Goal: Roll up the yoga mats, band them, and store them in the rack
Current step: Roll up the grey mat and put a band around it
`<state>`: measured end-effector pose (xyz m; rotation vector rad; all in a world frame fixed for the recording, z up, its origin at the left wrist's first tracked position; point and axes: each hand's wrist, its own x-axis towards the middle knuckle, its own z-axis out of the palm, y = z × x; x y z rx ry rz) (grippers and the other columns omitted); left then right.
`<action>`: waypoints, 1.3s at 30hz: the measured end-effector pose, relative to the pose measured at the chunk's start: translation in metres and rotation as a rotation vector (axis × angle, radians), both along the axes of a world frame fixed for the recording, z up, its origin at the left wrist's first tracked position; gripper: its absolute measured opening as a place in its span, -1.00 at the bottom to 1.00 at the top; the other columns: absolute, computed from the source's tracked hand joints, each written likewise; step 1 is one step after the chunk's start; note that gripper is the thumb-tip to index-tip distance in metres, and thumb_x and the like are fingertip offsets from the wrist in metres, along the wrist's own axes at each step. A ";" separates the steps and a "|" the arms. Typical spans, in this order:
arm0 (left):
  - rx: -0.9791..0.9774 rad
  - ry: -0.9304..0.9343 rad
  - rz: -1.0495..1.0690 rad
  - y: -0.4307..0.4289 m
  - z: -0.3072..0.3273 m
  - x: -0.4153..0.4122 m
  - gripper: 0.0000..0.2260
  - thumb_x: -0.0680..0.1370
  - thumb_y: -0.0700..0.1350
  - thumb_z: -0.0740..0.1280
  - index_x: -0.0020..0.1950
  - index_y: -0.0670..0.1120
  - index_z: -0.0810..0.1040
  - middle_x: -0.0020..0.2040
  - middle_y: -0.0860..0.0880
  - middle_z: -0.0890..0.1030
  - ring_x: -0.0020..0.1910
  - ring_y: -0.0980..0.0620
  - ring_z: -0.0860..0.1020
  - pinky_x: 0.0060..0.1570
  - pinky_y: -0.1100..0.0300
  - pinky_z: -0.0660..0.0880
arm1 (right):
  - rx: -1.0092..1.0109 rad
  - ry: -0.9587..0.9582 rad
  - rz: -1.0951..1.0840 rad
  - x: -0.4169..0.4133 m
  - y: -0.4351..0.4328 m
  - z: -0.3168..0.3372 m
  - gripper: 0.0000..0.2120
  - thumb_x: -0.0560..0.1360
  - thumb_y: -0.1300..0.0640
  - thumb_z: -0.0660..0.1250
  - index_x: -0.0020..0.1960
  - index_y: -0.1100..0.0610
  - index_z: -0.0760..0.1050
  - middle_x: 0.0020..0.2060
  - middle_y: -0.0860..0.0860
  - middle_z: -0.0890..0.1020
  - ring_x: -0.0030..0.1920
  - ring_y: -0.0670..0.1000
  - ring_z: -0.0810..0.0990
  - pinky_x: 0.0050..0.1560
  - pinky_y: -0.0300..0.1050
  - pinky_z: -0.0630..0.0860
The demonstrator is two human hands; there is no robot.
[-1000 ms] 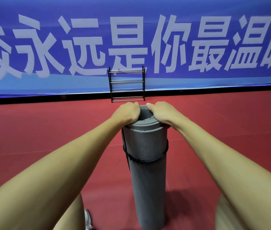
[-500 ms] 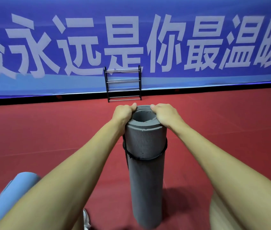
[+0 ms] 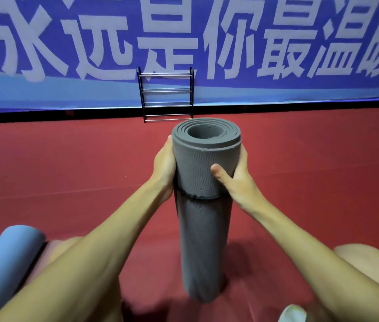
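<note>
- While the grey mat (image 3: 197, 240) stands on end on the red floor (image 3: 67, 170), well short of the floor's far edge, both hands clasp its upper part from either side.
- Left hand (image 3: 164, 163): palm against the roll's left flank, fingers curled round the far side and mostly hidden.
- Right hand (image 3: 237, 175): thumb laid across the front, fingers wrapped behind; both hands grip the mat.
- Black band (image 3: 193, 196): thin cord-like loop girdling the roll just below the hands.
- Step in hand, as judged: this mat is rolled and banded; storing is not yet done.
- Next move calls for lifting the roll and carrying it to the rack (image 3: 166, 91), which stands at the floor's far edge against the blue banner (image 3: 276, 43), then probably turning it level to rest on the bars.
- Materials: soft grey foam, wave-embossed, with a spiral end and open core; rack of black uprights and bright metal rails.
- Blue mat (image 3: 5, 263): smooth roll lying near the floor's near-left corner.
</note>
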<state>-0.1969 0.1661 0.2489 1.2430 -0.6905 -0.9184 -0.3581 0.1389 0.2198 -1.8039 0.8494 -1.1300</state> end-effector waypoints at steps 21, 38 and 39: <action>-0.069 -0.636 -0.541 0.019 -0.059 0.027 0.09 0.12 0.20 0.60 0.43 0.13 -0.04 0.42 0.09 0.28 0.35 0.30 0.32 0.23 0.34 0.38 | -0.185 0.288 0.099 -0.029 -0.011 -0.034 0.16 0.04 -0.04 0.69 0.48 -0.01 0.12 0.37 -0.15 0.35 0.38 -0.20 0.32 0.37 -0.31 0.27; 0.010 -0.244 -0.348 0.021 -0.064 0.022 -0.50 0.32 -0.35 0.41 0.25 -0.12 0.51 -0.04 -0.08 0.58 -0.15 0.01 0.50 -0.14 0.20 0.44 | 0.416 -0.104 -0.134 -0.021 -0.024 -0.032 -0.78 0.66 -0.02 0.11 0.15 0.04 0.47 0.10 -0.04 0.57 0.06 -0.04 0.53 0.06 0.01 0.50; 0.011 -0.126 -0.358 0.022 -0.062 0.024 -0.51 0.33 -0.34 0.30 0.26 -0.13 0.53 -0.09 -0.11 0.55 -0.19 -0.01 0.47 -0.14 0.14 0.43 | 0.392 -0.081 -0.169 -0.020 -0.026 -0.033 -0.84 0.65 0.04 0.14 0.11 0.03 0.47 0.07 -0.03 0.58 0.03 -0.04 0.54 -0.01 -0.05 0.51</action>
